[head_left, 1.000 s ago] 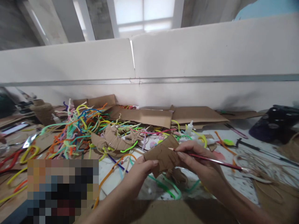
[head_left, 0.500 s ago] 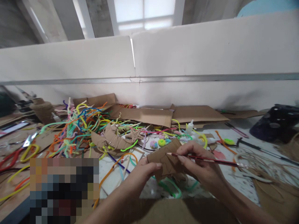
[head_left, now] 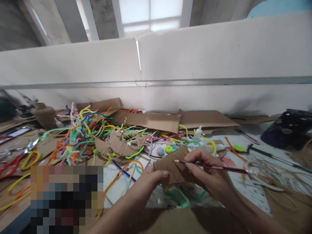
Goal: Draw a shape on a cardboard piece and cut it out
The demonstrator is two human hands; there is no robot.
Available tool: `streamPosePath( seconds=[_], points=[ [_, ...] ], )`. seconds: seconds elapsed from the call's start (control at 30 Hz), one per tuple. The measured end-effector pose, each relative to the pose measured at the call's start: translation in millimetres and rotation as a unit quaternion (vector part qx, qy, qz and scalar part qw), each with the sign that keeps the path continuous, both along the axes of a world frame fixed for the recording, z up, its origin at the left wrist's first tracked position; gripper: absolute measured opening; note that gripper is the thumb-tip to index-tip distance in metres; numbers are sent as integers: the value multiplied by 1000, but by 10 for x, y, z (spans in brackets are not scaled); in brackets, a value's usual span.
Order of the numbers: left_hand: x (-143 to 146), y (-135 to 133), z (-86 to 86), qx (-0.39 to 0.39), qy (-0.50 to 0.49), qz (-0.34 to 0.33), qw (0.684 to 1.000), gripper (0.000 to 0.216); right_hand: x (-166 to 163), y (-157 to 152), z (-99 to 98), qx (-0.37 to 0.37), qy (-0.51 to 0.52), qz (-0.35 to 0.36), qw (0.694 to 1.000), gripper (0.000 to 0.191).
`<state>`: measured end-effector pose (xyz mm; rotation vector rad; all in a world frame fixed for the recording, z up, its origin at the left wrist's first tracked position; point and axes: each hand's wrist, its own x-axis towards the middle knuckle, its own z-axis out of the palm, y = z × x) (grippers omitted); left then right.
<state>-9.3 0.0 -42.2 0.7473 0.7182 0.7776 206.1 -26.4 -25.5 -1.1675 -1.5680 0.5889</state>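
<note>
My left hand (head_left: pixel 152 180) grips a small piece of cardboard (head_left: pixel 172 174) by its left edge, thumb on top. A curved outline is drawn on the cardboard's face. In my right hand (head_left: pixel 209 170) is a dark red pencil (head_left: pixel 219 166), pinched near its sharpened end. The pencil's tip rests on or just over the upper part of the cardboard. Green pipe cleaners (head_left: pixel 179 197) lie beneath the cardboard. Just beyond it are small fuzzy rings, among them a yellow one (head_left: pixel 168 149).
A heap of coloured pipe cleaners (head_left: pixel 75 136) covers the left, near red-handled scissors (head_left: pixel 13 165). A cardboard crescent (head_left: pixel 124 146) and twine star (head_left: pixel 140 141) lie mid-table. Behind stand a glue bottle (head_left: pixel 198 132) and cardboard sheets (head_left: pixel 204 119). At right are a glue gun-like black tool (head_left: pixel 268 152) and twine.
Almost nothing differs. Both hands, the cardboard and the pencil keep nearly the same position, with only a very slight shift.
</note>
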Motion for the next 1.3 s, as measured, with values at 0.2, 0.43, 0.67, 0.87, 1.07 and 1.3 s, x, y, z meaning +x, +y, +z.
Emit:
streamPosePath(
  seconds=[0.2, 0.43, 0.67, 0.87, 1.07, 1.3],
  points=[
    [9, -20, 19, 28, 10, 5, 1000, 46, -1, 9, 2, 2, 0, -7, 1000, 13],
    [11, -37, 102, 44, 35, -10, 998, 45, -26, 6, 0, -4, 23, -9, 1000, 12],
    [-1, -28, 90, 48, 37, -8, 998, 39, -35, 13, -12, -13, 47, -3, 999, 13],
    [-16, -31, 24, 30, 35, -4, 999, 40, -42, 11, -1, -12, 42, -18, 999, 13],
    [-7, -40, 49, 47, 43, -1, 998, 48, -47, 10, 44, -8, 19, -41, 999, 14],
    [-16, 1, -8, 45, 17, -12, 999, 41, -56, 23, 46, -11, 33, -38, 999, 15]
  ],
)
